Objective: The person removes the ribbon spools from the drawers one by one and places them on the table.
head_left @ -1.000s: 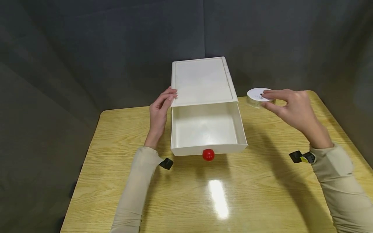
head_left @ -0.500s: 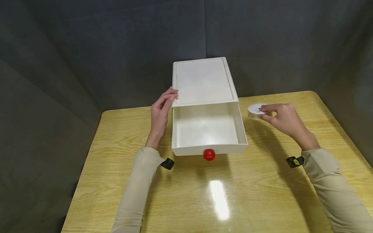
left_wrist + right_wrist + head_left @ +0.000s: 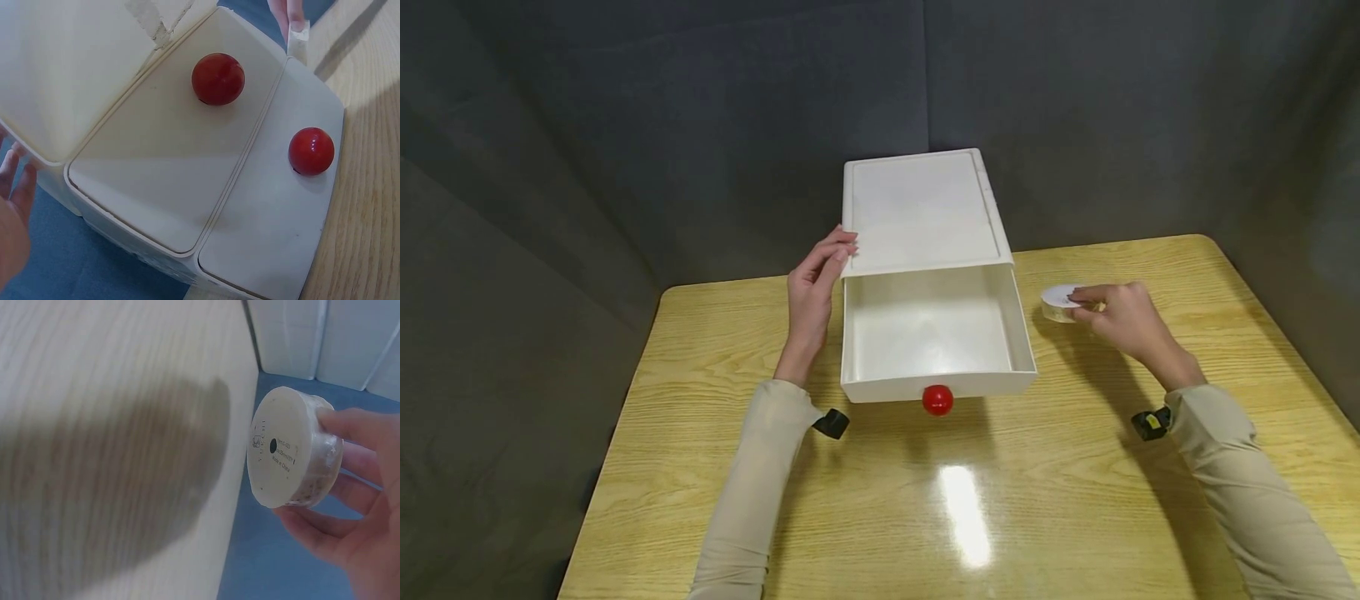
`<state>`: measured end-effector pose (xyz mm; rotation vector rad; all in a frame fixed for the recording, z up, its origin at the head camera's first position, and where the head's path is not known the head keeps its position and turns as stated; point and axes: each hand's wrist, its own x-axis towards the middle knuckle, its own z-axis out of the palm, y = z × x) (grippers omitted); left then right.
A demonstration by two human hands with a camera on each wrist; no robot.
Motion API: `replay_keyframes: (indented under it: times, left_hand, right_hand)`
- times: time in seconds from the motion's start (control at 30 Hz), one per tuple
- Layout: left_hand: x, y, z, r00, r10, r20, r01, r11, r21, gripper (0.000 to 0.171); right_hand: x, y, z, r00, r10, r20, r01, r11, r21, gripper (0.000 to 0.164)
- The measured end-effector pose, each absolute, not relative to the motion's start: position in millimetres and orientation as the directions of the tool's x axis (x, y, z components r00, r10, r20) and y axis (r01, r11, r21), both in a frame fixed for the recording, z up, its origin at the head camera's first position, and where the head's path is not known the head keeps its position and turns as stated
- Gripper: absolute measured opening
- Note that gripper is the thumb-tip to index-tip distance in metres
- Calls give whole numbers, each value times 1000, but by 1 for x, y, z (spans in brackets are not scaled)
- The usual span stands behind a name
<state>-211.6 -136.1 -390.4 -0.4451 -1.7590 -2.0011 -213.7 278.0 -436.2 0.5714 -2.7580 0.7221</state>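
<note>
A white plastic drawer unit (image 3: 921, 208) stands on the table with its top drawer (image 3: 940, 385) pulled out; a red round knob (image 3: 937, 400) sits on that drawer's front. My left hand (image 3: 811, 287) rests its fingertips on the unit's left top edge, and in the left wrist view its extended fingers (image 3: 24, 187) lie beside the unit's side. To the right of the drawer, my right hand (image 3: 1131, 323) grips a ribbon spool (image 3: 1057, 302) between thumb and fingers. In the right wrist view the spool (image 3: 281, 450) shows a printed white face and appears raised off the table.
Two lower drawers of the unit are closed, each with a red knob (image 3: 218, 79) in the left wrist view. The wooden table (image 3: 880, 500) extends in front and to both sides. A dark curtain (image 3: 737, 125) hangs behind the unit.
My right hand has brought the ribbon spool nearer to the table's front and lower, keeping its grip. The left hand and the drawer unit have stayed in place.
</note>
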Motion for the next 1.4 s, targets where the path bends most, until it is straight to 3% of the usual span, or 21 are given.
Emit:
replay_keyframes:
  times: [0.47, 0.73, 1.4]
  left_hand:
    - [-211, -136, -390, -856, -111, 505, 514, -89, 853, 22]
    - [-211, -136, -392, -856, -117, 504, 515, -105, 851, 19]
    - [-211, -136, -392, -853, -113, 509, 520, -108, 847, 19]
  right_hand:
    - [-219, 280, -449, -902, -340, 266, -425, 802, -418, 27]
    - [-222, 283, -454, -874, -387, 295, -481, 776, -407, 19]
    - [-217, 290, -463, -848, -455, 273, -529, 764, -371, 21]
